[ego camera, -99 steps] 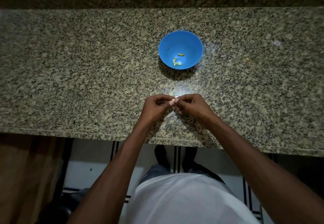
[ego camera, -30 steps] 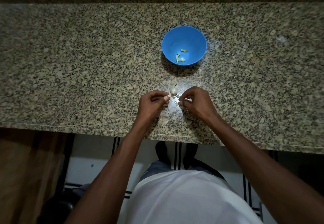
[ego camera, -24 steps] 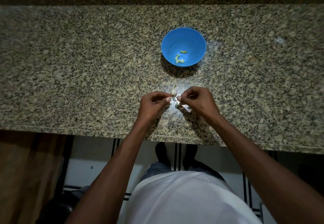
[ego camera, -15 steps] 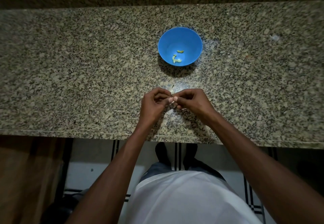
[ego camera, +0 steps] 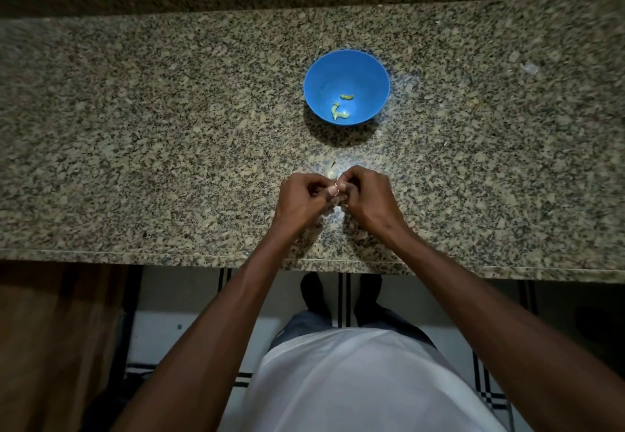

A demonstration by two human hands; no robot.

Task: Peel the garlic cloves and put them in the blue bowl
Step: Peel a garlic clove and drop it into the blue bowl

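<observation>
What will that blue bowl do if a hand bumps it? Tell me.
The blue bowl looks like thin plastic and holds only a few small peeled pieces, so it is probably light. On the smooth-looking granite counter it would likely slide. Its narrow base suggests it might tip.

On the desk the bowl stands beyond both hands; cloves lie in it; a garlic piece lies between bowl and hands
</observation>
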